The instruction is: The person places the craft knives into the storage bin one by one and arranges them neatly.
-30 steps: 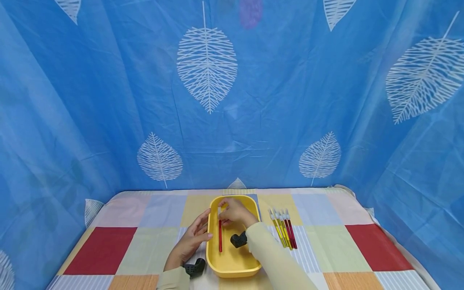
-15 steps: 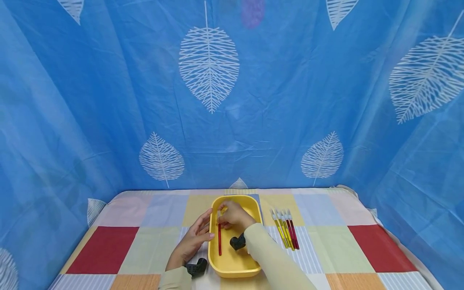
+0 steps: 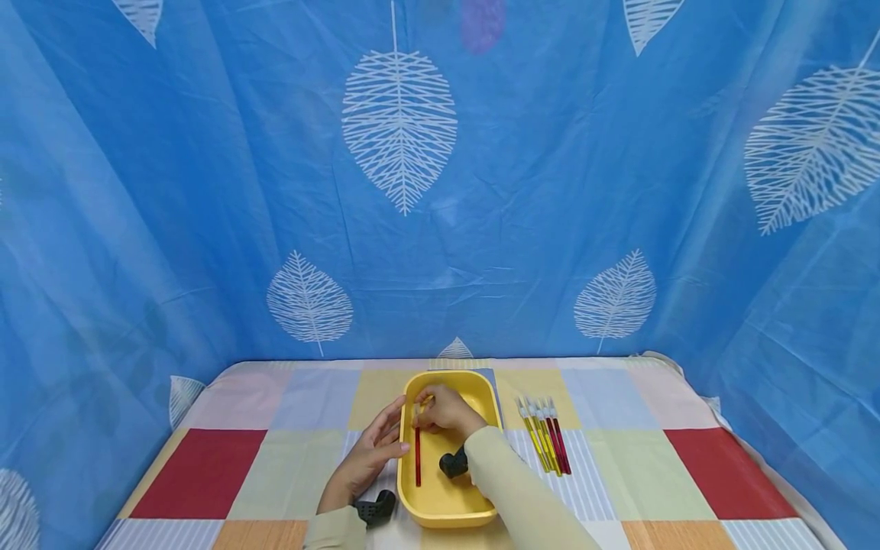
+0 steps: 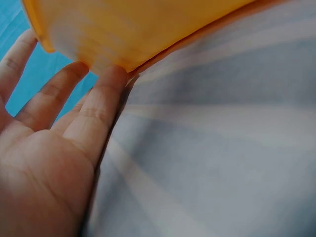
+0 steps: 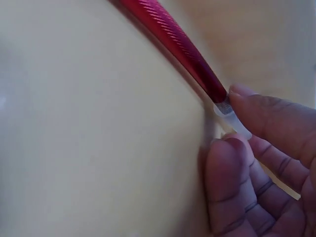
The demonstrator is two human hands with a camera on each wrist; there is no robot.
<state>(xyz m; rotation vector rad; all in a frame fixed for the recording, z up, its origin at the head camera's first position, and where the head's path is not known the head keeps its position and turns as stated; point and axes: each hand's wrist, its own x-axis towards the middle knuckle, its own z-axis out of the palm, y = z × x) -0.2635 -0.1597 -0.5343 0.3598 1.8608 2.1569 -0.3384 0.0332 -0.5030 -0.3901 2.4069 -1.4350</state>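
In the head view a yellow tray (image 3: 450, 519) stands before me. Inside it, along the left wall, lies a red craft knife (image 3: 418, 462) with a whitish cap. The thumb and fingertips of my right hand (image 3: 447, 410) pinch the knife at its capped end; the right wrist view shows the cap (image 5: 234, 123) between them and the knurled red handle (image 5: 173, 44) lying against the tray. My left hand (image 3: 371, 454) rests with extended fingers on the tray's left side. In the left wrist view its fingertips touch the outer wall (image 4: 138, 34).
To the right of the tray, several yellow and red capped craft knives (image 3: 545, 439) lie side by side on the patchwork tablecloth (image 3: 619, 466). A blue curtain (image 3: 509, 191) with white leaf prints hangs behind the table and at both sides.
The whole scene has shifted slightly rightward in the head view. Within the tray, the right hand and the red craft knife have come slightly nearer to me. The left hand keeps its place.
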